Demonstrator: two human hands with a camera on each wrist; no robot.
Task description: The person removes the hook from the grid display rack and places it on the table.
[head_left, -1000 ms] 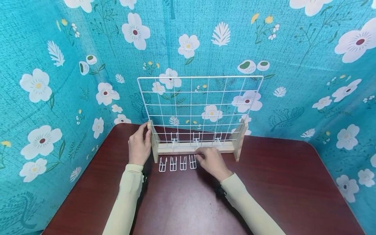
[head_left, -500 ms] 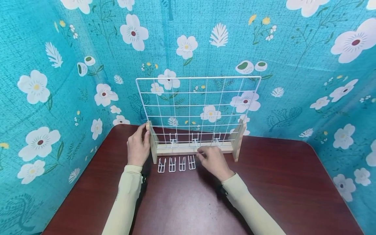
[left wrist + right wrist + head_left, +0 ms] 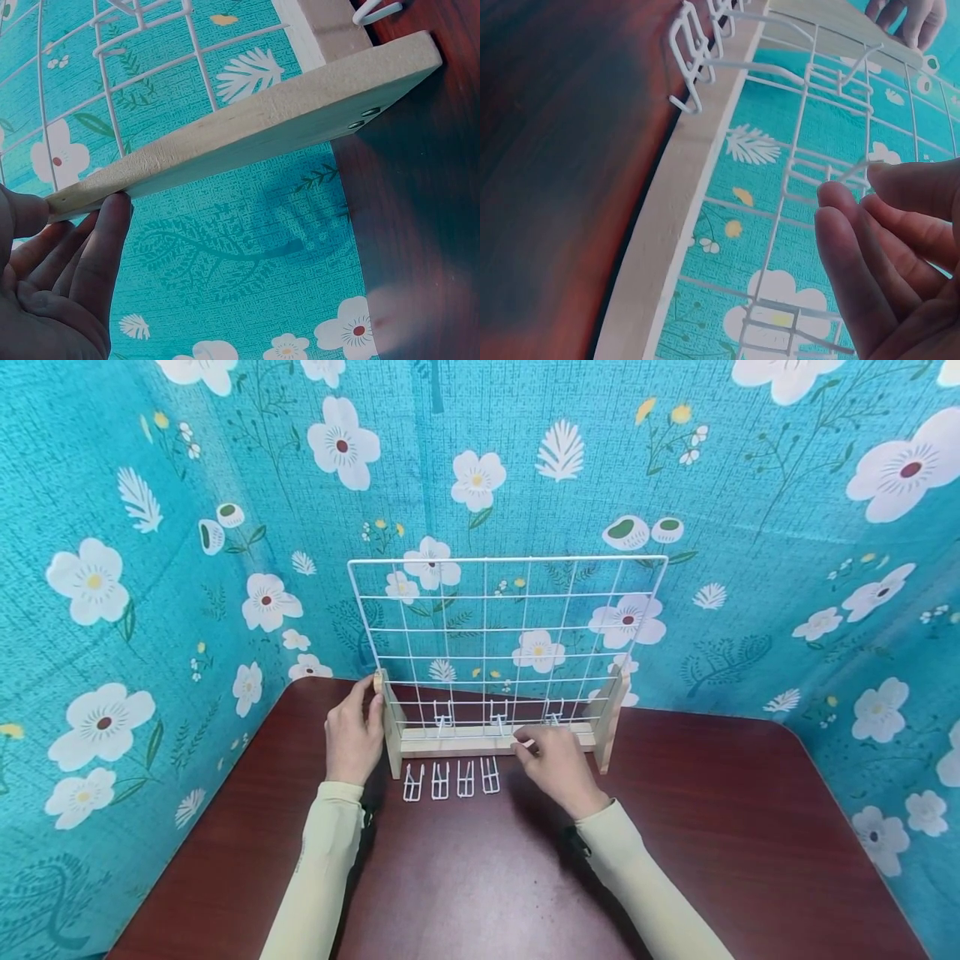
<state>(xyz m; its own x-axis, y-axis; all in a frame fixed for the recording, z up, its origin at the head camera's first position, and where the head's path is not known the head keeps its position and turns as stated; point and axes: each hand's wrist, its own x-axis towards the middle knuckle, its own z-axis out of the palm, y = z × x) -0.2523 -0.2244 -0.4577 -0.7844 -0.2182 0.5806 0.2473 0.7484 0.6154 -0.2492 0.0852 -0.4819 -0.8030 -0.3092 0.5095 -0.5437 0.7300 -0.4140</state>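
A white wire grid panel (image 3: 465,628) stands upright in a wooden base (image 3: 450,742). My left hand (image 3: 352,735) grips the top of the base's left wooden leg (image 3: 393,727), thumb on one face and fingers on the other, as the left wrist view shows. Three white wire hooks hang low on the grid: a left hook (image 3: 442,718), a middle hook (image 3: 498,720) and a right hook (image 3: 554,718). My right hand (image 3: 558,768) is just in front of the middle hook, thumb and forefinger spread apart. In the right wrist view its thumb tip (image 3: 877,176) overlaps the prong's end.
Several loose white wire hooks (image 3: 439,782) lie in a row on the dark red table (image 3: 465,877), in front of the base. The base's right leg (image 3: 613,722) is beside my right hand. Behind everything hangs a blue floral curtain (image 3: 480,435).
My right hand has drawn slightly right, off the middle hook, and its thumb and forefinger have parted. My left hand keeps its grip on the leg. The head view has shifted slightly.
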